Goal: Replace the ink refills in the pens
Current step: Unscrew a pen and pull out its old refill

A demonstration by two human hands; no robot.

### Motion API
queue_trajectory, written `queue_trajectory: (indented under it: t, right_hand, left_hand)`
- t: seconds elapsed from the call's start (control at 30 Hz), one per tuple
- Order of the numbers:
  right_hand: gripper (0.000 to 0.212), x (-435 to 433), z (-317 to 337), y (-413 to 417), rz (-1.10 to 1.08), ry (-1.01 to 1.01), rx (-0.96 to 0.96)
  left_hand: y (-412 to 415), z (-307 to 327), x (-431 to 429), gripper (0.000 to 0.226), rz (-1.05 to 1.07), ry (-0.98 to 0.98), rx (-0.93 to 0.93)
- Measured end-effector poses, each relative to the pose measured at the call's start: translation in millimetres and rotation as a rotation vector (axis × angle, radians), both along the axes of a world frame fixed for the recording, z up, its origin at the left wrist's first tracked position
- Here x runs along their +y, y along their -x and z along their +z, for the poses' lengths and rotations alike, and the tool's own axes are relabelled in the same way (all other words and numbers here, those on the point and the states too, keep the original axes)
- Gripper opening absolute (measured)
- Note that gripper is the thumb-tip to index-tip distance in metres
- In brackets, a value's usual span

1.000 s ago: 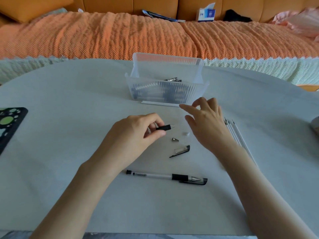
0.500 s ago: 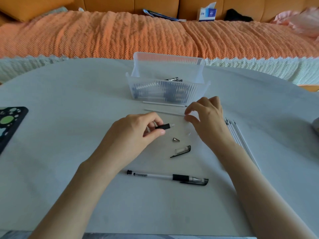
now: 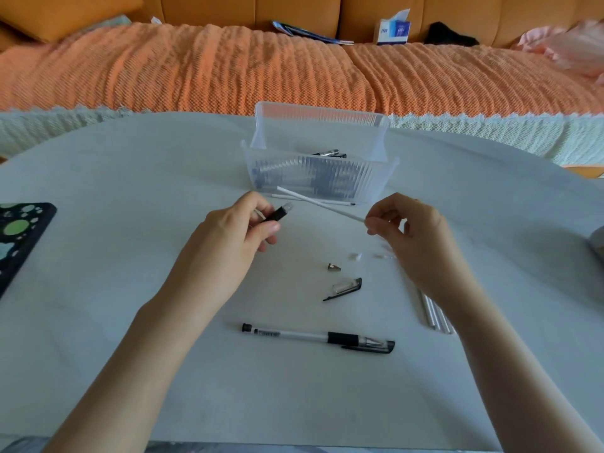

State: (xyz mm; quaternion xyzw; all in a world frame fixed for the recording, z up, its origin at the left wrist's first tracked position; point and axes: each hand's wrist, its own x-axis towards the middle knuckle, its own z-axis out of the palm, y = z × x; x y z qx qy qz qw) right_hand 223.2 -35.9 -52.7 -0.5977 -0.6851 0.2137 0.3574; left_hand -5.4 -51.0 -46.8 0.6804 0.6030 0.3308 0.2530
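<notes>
The left grip [image 3: 235, 230] is curled round an opened pen barrel [image 3: 277, 213], its black-sleeved mouth pointing up and to the right, held clear of the tabletop [image 3: 130, 289]. The right grip [image 3: 411, 230] pinches 1 white refill [image 3: 320, 204] by its near end, so the rod slants up and to the left above the tabletop, in front of the clear plastic bin [image 3: 313, 181], with its free end past the barrel's mouth. This looks like the loading step: a fresh refill about to go into the empty barrel. The next move calls for drawing the refill back until its free end lines up with the mouth, then sliding it straight in without bending the thin tube. After that, the small metal cone [image 3: 334, 267] and the cap [image 3: 344, 287], lying apart between the 2 wrists, would go back on. 1 assembled pen [image 3: 317, 337] lies nearer the person, and spare refills [image 3: 434, 313] show beside the right forearm.
</notes>
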Motion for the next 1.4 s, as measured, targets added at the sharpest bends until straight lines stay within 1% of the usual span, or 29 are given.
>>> queue_trajectory:
  t: [0.23,0.47,0.63,0.8,0.93,1.07,1.17,1.27,1.37,1.4]
  right_hand:
    - [0.014,-3.8,2.0,-4.4,0.012,0.022,0.019]
    - [0.017,-5.7,4.9,-9.1,0.028,0.006,-0.011]
    - [0.018,-5.9,6.5,-8.9,0.028,0.017,-0.032]
    - [0.024,-7.1,7.6,-9.8,0.021,0.029,-0.065]
    - [0.017,-8.0,9.6,-10.1,0.021,0.031,-0.123]
    - [0.010,-7.8,10.0,-9.6,0.018,0.030,-0.150]
    - [0.008,-9.9,11.1,-3.4,0.051,0.025,-0.131]
    - [0.007,-14.4,13.4,9.2,0.134,0.029,-0.097]
    - [0.006,-17.2,14.0,18.2,0.199,0.069,-0.011]
    - [0.008,-17.6,14.1,18.7,0.209,0.085,0.018]
  left_hand:
    - [3.2,1.3,-0.2,0.007,0.029,-0.006,-0.036]
    - [5.2,2.6,-1.1,0.007,0.044,-0.027,-0.044]
    - [6.6,3.8,-1.8,0.009,0.043,-0.041,-0.015]
    - [8.3,5.2,-2.8,0.010,0.057,-0.058,0.023]
    - [11.6,7.2,-3.5,0.012,0.068,-0.090,0.079]
    - [14.1,9.7,-4.4,0.012,0.027,-0.101,0.140]
    - [9.3,8.0,-5.7,0.012,-0.026,-0.085,0.151]
    - [-2.4,4.3,-9.0,0.011,-0.102,-0.071,0.157]
    - [-10.2,0.4,-11.1,0.009,-0.135,-0.062,0.158]
    - [-10.4,-0.9,-10.7,0.009,-0.137,-0.063,0.152]
